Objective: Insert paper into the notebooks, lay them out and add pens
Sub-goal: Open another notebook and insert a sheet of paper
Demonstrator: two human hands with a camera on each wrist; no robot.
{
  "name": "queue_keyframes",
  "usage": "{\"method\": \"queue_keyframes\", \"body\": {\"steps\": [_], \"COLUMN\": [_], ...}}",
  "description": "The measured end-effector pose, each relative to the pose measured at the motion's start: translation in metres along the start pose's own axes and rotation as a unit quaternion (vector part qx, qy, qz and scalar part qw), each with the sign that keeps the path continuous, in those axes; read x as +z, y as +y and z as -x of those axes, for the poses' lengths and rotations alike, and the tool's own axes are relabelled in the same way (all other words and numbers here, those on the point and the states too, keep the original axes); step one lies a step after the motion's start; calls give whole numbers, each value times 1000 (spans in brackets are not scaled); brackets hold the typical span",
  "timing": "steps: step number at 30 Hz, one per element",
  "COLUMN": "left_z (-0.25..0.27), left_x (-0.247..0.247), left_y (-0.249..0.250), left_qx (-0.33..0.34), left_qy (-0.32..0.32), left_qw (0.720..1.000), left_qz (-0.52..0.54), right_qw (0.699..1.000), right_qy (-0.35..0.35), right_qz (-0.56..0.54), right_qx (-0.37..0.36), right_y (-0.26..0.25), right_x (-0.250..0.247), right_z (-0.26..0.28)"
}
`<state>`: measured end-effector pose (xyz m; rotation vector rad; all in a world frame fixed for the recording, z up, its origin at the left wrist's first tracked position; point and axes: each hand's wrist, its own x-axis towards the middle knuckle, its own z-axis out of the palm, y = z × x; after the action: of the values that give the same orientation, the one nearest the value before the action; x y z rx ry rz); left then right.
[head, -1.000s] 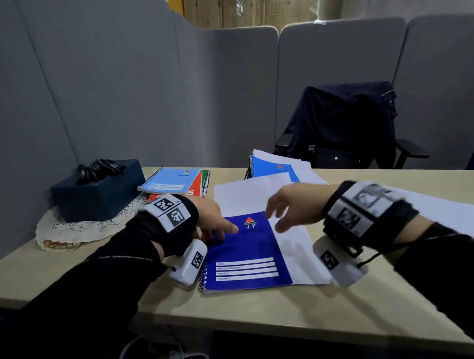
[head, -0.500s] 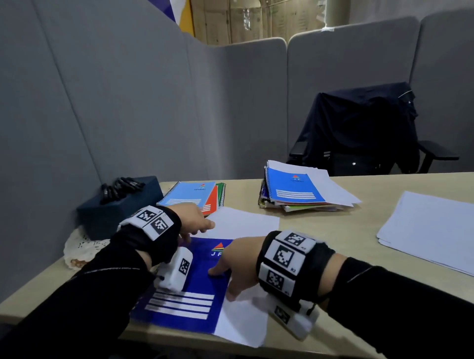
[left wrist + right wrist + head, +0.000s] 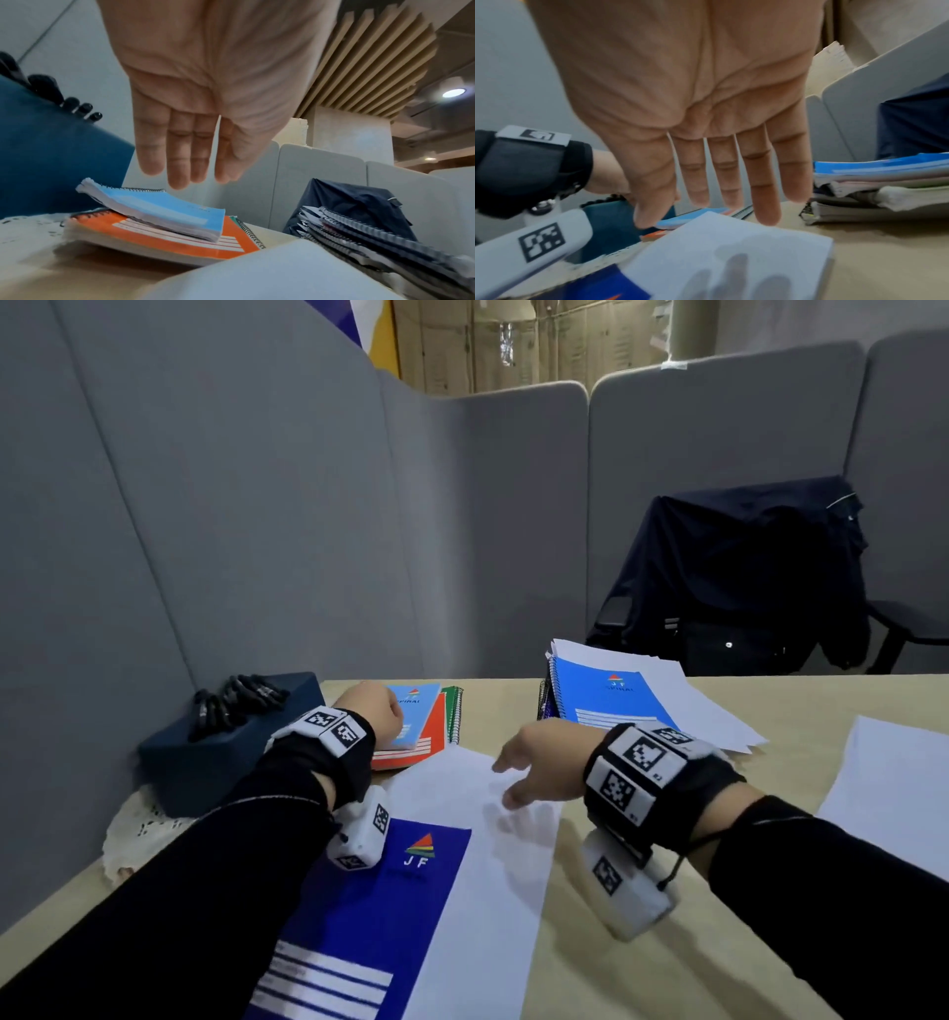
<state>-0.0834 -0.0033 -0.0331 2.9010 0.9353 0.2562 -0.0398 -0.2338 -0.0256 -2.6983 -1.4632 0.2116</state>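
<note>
Two hands are hovering over the desk [image 3: 667, 968], both empty. The left hand [image 3: 205, 101] is hanging with straight, close-set fingers just above one small stack of three notebooks: a light blue notebook [image 3: 164, 211] is lying askew on an orange notebook [image 3: 159, 241], and a green edge [image 3: 455, 711] is peeking out beneath them. The right hand [image 3: 695, 105] is spreading flat, fingers apart, above one white sheet [image 3: 477, 855], its shadow falling on the paper without touching it. That sheet is sticking out to the right and the far side from under the cover of one dark blue notebook [image 3: 380, 916], which is lying nearest the person, its near end running out of the head view. A second, taller stack of notebooks [image 3: 606, 701] is sitting at the far edge of the desk, topped by a blue spiral notebook with loose paper under it; how many it holds cannot be told. One pile of blank paper [image 3: 893, 793] is lying at the right. At the far left, one navy box [image 3: 215, 752] is standing on a lace doily [image 3: 138, 834], against the grey partition [image 3: 257, 531], with a bunch of black pens [image 3: 236, 701] lying on top, too crowded to count. Bare desk is showing between the white sheet and the blank paper pile, and between the two stacks. Beyond the far edge, one chair is standing draped with a dark jacket [image 3: 739, 572].
</note>
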Motion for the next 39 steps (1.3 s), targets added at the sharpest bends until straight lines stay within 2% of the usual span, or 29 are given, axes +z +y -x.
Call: {"method": "queue_keyframes", "body": {"steps": [2, 6, 9, 12, 18, 24, 28, 30, 32, 39], "left_z": [-14, -33, -42, -47, -50, -54, -57, -57, -58, -66], "left_x": [7, 24, 28, 25, 21, 26, 17, 16, 21, 26], "left_y": [1, -2, -5, -7, -15, -14, -16, -15, -12, -4], "left_qx": [-6, -35, -36, -25, -7, 34, 23, 16, 11, 18], "left_qy": [-11, -109, -130, -145, -232, -201, -205, -186, -163, -145], "left_qw": [1000, 993, 990, 987, 964, 969, 973, 978, 981, 972], "left_qz": [-10, -41, -48, -66, -129, -139, -105, -93, -109, -183], "right_qw": [1000, 996, 995, 996, 982, 986, 985, 984, 985, 984], "right_qy": [-23, -70, -37, -14, -119, -132, -140, -142, -142, -151], "right_qz": [5, 28, 11, 1, 125, 78, 74, 79, 75, 75], "right_qx": [7, -40, -90, -86, -77, -66, -63, -66, -64, -65], "right_y": [6, -1, -11, -18, -19, -12, -9, -9, -10, -12], "right_x": [4, 22, 24, 17, 19, 22, 22, 21, 20, 17], "right_z": [-11, -28, -49, -68, -75, -80, -83, -83, -84, -85]}}
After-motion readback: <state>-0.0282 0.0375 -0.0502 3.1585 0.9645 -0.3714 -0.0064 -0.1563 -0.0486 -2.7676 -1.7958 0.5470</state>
